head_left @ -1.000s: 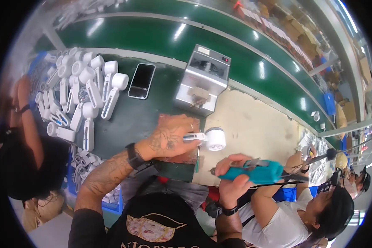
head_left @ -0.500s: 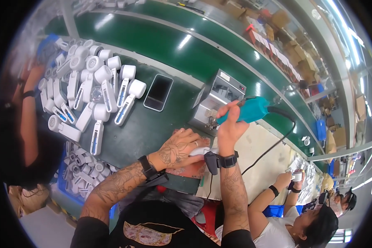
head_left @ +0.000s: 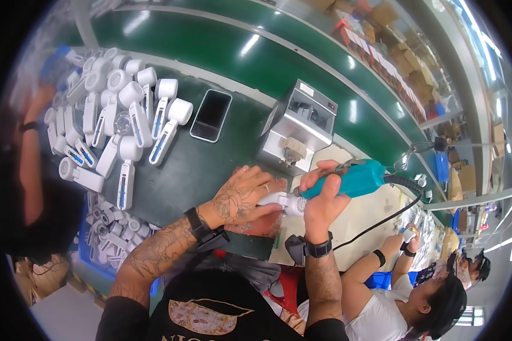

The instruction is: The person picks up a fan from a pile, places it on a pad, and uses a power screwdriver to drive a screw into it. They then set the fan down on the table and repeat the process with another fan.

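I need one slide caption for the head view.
Left hand holds a white handheld device; right hand grips a corded teal tool.

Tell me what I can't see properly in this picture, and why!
All in the head view:
- The white fan's handle: partly hidden by the left hand.
- The teal power tool's tip: too small to tell if it touches the fan.
- The far-left neighbour's hand: blurred.
- The lower shirt: cut off by the bottom edge.

A teal screwdriver slants toward a white fan.
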Tool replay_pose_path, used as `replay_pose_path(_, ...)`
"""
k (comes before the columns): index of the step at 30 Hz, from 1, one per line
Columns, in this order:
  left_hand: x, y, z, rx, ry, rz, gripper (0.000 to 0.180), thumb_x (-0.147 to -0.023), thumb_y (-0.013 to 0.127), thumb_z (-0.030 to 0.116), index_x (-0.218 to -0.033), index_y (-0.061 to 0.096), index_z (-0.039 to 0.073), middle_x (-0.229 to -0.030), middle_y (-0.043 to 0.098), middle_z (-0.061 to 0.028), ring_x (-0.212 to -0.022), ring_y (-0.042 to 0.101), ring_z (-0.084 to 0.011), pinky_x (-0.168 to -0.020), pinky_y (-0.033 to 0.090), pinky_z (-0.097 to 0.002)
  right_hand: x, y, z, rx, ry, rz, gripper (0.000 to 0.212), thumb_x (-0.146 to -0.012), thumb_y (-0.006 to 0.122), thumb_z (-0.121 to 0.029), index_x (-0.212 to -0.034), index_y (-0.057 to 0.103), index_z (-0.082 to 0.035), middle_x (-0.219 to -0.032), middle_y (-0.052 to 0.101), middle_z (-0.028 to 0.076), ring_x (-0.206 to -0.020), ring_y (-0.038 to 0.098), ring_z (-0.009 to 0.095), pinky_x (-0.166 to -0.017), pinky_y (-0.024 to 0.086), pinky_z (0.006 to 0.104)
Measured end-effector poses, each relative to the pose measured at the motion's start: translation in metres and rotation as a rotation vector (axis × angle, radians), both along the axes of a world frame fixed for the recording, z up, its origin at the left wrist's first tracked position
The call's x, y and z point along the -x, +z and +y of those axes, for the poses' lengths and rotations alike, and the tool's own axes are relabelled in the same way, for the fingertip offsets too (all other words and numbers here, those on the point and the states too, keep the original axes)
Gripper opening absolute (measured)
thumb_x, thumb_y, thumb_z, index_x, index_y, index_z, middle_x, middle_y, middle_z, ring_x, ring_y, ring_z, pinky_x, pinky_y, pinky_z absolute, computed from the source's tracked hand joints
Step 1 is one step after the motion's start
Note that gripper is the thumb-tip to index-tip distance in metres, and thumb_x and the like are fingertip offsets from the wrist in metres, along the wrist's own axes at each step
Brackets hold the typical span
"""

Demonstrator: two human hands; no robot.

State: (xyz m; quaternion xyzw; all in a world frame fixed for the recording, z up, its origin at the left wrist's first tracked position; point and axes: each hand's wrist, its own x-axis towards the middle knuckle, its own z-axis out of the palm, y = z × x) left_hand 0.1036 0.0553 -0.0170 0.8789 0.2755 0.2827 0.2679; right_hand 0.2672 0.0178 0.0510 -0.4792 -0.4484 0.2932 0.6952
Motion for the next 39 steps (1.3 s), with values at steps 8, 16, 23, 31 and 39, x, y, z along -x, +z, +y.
replay_pose_path(8, 0.003, -0.002, 0.003, -0.027, -0.029, 0.003, 0.051, -0.088, 0.065, 0.044, -0.130, 0.060, 0.014, -0.113, 0.059, -0.0067, -0.107, 0.053, -0.0269, -0.096, 0.041, -0.0464, -0.001, -0.013, -0.001, 0.002, -0.008, -0.019, 0.057, -0.093, 0.063, -0.052, -0.105, 0.053, 0.003, -0.068, 0.052, 0.006, -0.058, 0.053, 0.018, -0.053, 0.044, 0.0307)
replay_pose_path(16, 0.002, 0.004, 0.004, -0.088, -0.004, 0.037, 0.051, -0.087, 0.066, 0.042, -0.127, 0.061, 0.011, -0.107, 0.059, -0.0075, -0.101, 0.054, -0.0275, -0.092, 0.042, -0.0449, 0.005, -0.027, 0.003, -0.031, -0.002, 0.111, 0.049, -0.093, 0.066, -0.048, -0.094, 0.051, -0.001, -0.068, 0.051, 0.006, -0.058, 0.052, 0.017, -0.053, 0.044, 0.0310)
replay_pose_path(23, -0.002, 0.001, 0.004, -0.179, -0.030, 0.012, 0.043, -0.089, 0.064, 0.045, -0.111, 0.068, 0.009, -0.106, 0.058, -0.0081, -0.097, 0.053, -0.0283, -0.084, 0.042, -0.0415, -0.001, -0.027, -0.004, -0.027, 0.024, 0.110, 0.043, -0.096, 0.063, -0.043, -0.094, 0.050, -0.003, -0.068, 0.050, 0.006, -0.057, 0.050, 0.017, -0.053, 0.044, 0.0306)
replay_pose_path(31, 0.007, 0.002, 0.000, -0.112, -0.038, 0.055, 0.049, -0.091, 0.061, 0.044, -0.125, 0.061, 0.009, -0.111, 0.056, -0.0098, -0.101, 0.051, -0.0282, -0.090, 0.041, -0.0425, -0.001, -0.009, -0.006, -0.024, -0.060, 0.039, 0.052, -0.096, 0.060, -0.052, -0.104, 0.051, -0.001, -0.066, 0.049, 0.004, -0.058, 0.052, 0.016, -0.055, 0.044, 0.0284)
replay_pose_path(39, 0.002, 0.000, -0.004, -0.079, -0.029, 0.014, 0.045, -0.089, 0.061, 0.042, -0.119, 0.062, 0.008, -0.105, 0.056, -0.0103, -0.102, 0.051, -0.0289, -0.092, 0.041, -0.0428, -0.003, 0.009, 0.006, -0.062, -0.069, -0.014, 0.050, -0.097, 0.059, -0.050, -0.105, 0.051, -0.001, -0.068, 0.050, 0.004, -0.058, 0.052, 0.015, -0.054, 0.044, 0.0281)
